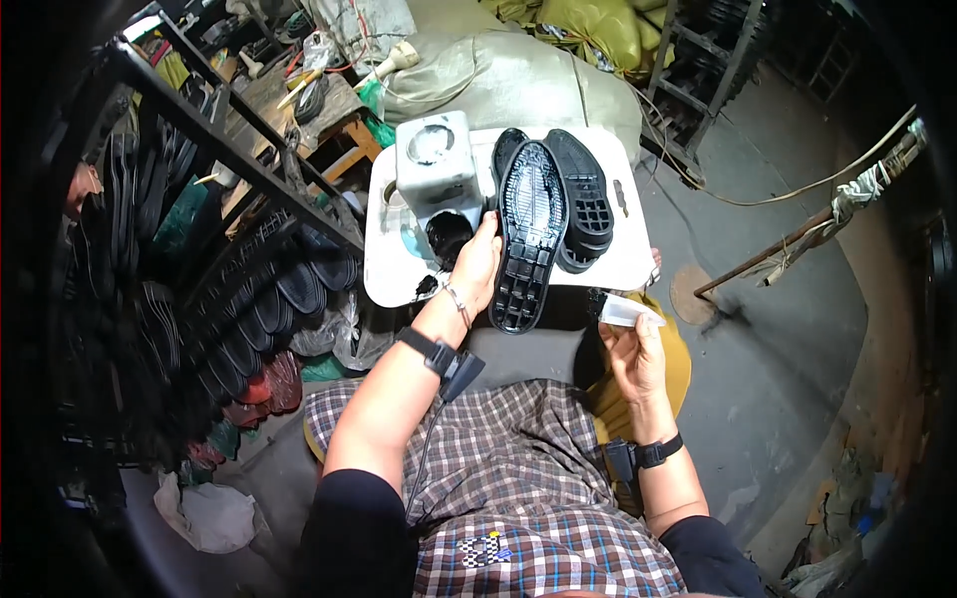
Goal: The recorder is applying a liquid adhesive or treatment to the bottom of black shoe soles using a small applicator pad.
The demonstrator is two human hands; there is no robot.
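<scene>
My left hand (478, 267) grips a black shoe sole (519, 271) by its left edge, tilted up above the near side of a white board (638, 261). The sole's hollow inner side faces me, and its upper part shines as if wet. More black soles (586, 189) lie behind it on the board, partly hidden. My right hand (638, 357), lower and to the right, pinches a short translucent white tool (628, 313) with a black-coated end, apart from the sole. Beside my left hand, a white block-shaped container (436, 164) shows a dark, black-smeared opening (449, 235).
On the left, a metal rack (239, 130) holds rows of black soles (299, 284). Large pale sacks (498, 80) fill the far side. A wrapped pole (788, 244) on a round base stands at the right. Plaid cloth (498, 468) covers my lap.
</scene>
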